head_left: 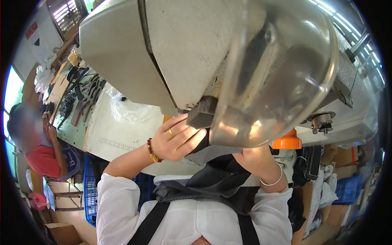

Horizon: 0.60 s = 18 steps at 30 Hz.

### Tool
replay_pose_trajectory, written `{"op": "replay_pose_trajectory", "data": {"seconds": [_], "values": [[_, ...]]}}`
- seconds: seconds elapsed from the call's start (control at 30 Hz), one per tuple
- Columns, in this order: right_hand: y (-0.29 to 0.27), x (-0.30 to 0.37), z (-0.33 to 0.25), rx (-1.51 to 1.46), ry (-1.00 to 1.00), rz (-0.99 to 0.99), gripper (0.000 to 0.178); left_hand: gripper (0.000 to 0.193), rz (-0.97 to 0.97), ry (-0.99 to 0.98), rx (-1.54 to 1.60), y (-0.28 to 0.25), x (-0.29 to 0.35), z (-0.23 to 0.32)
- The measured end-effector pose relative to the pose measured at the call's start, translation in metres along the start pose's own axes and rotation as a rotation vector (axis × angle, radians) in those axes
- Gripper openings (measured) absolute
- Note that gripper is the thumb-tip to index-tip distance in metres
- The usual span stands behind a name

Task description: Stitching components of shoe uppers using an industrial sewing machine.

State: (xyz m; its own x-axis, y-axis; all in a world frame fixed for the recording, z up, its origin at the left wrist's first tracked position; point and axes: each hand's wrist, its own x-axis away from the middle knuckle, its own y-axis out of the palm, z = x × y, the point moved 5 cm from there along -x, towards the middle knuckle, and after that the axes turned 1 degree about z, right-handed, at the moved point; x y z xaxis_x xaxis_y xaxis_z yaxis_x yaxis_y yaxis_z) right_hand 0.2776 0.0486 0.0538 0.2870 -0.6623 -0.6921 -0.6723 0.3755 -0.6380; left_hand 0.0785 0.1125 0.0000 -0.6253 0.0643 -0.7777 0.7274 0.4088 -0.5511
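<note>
Black fabric (220,173) runs from my lap up toward the needle area of a large pale sewing machine (122,53). My left hand (175,141), wearing a ring and a beaded bracelet, grips its upper part beside a dark grey foam-like block (201,114). The thumb of that hand is hidden. On the other side my right hand (257,161), with a bangle at the wrist, is closed on the same fabric; a clear curved guard (281,81) covers some of its fingers. The needle itself cannot be seen.
An orange cap (287,141) sits right of the guard. A crumpled plastic bag (130,108) lies on the pale table (110,136). Blue crates (90,188) (347,190) stand low on both sides. At far left another person (47,153) works at a table with dark strips.
</note>
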Motion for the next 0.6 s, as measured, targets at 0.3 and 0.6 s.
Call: {"op": "replay_pose_trajectory", "data": {"seconds": [0.3, 0.6], "values": [[0.009, 0.013, 0.012, -0.045, 0.060, -0.007, 0.011, 0.027, -0.189, -0.045, 0.064, -0.005, -0.012, -0.010], [0.016, 0.023, 0.025, -0.108, 0.038, 0.018, 0.016, 0.017, -0.154, -0.111, 0.153, 0.005, -0.007, -0.015]]}}
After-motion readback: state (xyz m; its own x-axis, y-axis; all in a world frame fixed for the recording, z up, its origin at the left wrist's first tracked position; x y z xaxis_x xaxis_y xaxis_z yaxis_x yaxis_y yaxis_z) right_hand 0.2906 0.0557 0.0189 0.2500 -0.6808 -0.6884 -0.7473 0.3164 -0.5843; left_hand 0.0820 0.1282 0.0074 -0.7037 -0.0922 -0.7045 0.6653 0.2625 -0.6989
